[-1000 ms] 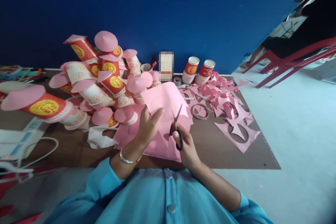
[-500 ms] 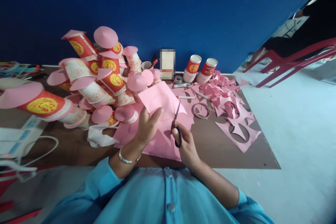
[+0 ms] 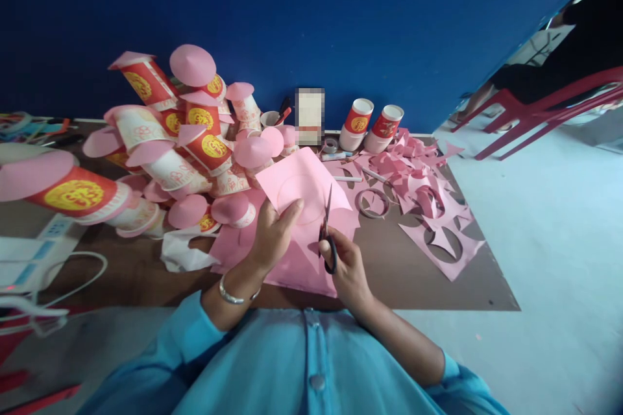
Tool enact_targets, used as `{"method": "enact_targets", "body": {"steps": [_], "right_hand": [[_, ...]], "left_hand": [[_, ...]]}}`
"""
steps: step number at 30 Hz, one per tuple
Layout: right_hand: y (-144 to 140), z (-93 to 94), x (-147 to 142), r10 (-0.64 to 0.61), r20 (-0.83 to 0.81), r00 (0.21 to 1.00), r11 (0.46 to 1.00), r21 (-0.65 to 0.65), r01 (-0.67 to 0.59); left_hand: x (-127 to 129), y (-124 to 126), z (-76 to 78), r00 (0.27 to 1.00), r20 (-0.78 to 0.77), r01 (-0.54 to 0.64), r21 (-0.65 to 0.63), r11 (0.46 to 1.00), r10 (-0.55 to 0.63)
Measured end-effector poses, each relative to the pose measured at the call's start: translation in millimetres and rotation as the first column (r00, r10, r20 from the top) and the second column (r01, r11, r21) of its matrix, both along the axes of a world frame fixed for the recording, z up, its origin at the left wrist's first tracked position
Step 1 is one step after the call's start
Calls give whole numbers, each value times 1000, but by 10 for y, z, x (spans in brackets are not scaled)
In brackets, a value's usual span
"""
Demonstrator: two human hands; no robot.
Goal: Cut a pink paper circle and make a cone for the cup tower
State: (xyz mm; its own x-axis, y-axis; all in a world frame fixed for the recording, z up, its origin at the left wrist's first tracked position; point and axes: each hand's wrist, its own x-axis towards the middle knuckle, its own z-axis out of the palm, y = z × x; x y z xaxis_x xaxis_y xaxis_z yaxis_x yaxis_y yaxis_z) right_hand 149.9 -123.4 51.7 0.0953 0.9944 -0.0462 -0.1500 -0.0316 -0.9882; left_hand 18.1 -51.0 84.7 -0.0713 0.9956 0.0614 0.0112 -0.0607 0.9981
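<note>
A square sheet of pink paper [image 3: 304,175] with a faint circle drawn on it is pinched at its lower left by my left hand [image 3: 275,233], thumb on top. My right hand [image 3: 345,266] is closed round the black handles of a pair of scissors [image 3: 331,248]. The blades point up and away, lying at the right edge of the paper near the circle's line. Whether they are biting into the paper is hard to make out. Under both hands a stack of larger pink sheets [image 3: 296,266] rests on the brown table [image 3: 379,275].
Paper-cup rockets [image 3: 78,191] with pink cones crowd the left. Two stacks of paper cups [image 3: 357,123] stand against the blue wall. Pink offcuts [image 3: 428,175], a tape roll [image 3: 372,203] and markers [image 3: 348,179] lie to the right. A red chair [image 3: 530,107] with a seated person is beyond.
Both hands hold nearly the same pose, with the paper and scissors in place. The scissor blades look slightly closer together, and the view has shifted a little.
</note>
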Motion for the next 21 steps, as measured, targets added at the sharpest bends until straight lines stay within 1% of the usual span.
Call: {"method": "enact_targets", "body": {"steps": [6,12,17,21], "right_hand": [[-5,18,13,0,16,1000,999,-49,1],[-11,55,17,-16,-8,1000,998,-67,16],[-26,65,30,-1,-21,1000,997,-78,-1],[-49,36,40,8,-39,999,997,-80,-11]], "left_hand": [[1,7,-19,1000,6,-3,-12,1000,3],[-3,-7,-16,1000,21,3,-24,1000,-3],[-8,-16,24,998,31,56,-35,998,-55],[-10,-24,83,999,8,45,-39,998,-45]]}}
